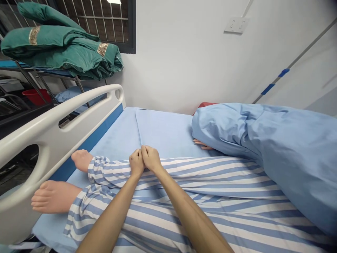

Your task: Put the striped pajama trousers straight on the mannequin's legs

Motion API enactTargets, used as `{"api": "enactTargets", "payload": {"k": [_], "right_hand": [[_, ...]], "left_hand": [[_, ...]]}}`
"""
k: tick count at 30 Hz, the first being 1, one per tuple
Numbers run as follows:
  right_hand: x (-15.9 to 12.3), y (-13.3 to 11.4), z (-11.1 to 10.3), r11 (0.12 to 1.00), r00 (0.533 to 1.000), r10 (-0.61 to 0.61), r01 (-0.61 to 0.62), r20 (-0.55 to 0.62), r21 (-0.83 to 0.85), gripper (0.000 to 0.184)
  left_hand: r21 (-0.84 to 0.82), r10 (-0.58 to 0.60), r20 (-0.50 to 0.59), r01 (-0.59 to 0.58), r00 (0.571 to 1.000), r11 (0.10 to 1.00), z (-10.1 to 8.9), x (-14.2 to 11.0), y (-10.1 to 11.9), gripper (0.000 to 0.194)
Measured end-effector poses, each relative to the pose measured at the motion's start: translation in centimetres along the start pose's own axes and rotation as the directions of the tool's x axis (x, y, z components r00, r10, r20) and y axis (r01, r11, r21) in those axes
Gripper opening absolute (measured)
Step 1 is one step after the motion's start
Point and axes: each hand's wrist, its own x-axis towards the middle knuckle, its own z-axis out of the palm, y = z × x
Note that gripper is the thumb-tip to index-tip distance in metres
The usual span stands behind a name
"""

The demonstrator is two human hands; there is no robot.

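**Sheet (168, 128) held in two closed hands above the striped trousers**

Nearest, the forearms reach over the blue-and-white striped trousers (210, 207) of a figure lying across the view. Its bare feet (56, 196) stick out at the left, towards the white footboard (56, 114).

The left hand (137, 161) and the right hand (150, 157) are side by side and touching, at the far edge of the farther trouser leg. Both are closed, fingers curled in, on the light blue sheet where a raised crease (138, 126) runs away from them towards the wall. The fingertips are hidden, so how much cloth each has cannot be told. The sheet lies under the legs and spreads out beyond the hands, flat apart from the crease.

Well to the right of the hands, a rumpled blue cover (284, 140) lies over the figure, with the fingers (204, 144) of one of its hands showing below the edge. Something red (206, 104) shows behind the cover.

Farthest off are the white wall (179, 52) with its socket (237, 25) and, at the upper left, folded green quilts (65, 49) before a barred window (105, 21).
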Motion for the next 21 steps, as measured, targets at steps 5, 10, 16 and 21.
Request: {"api": "enactTargets", "payload": {"k": [5, 10, 16, 21], "right_hand": [[-0.8, 1.2, -0.5, 0.997, 1.0, -0.002, 0.002, 0.008, -0.078, 0.04], [-0.7, 1.9, -0.4, 0.998, 0.999, 0.03, -0.029, -0.03, 0.047, 0.04], [0.1, 2.9, -1.3, 0.892, 0.981, 0.179, -0.128, -0.077, 0.433, 0.038], [0.2, 3.4, -1.1, 0.827, 0.952, 0.284, -0.182, -0.116, 0.532, 0.036]], "left_hand": [[0.025, 0.021, -0.018, -0.021, 1.0, 0.999, 0.2, -0.2, -0.3, 0.036], [-0.081, -0.035, 0.016, 0.036, 0.999, 0.996, 0.8, 0.8, 1.5, 0.033], [-0.368, -0.154, -0.097, 0.108, 0.983, 0.923, 3.4, 0.4, 4.4, 0.03], [-0.153, -0.087, -0.054, 0.078, 0.995, 0.985, 4.2, -1.1, 2.9, 0.033]]}}
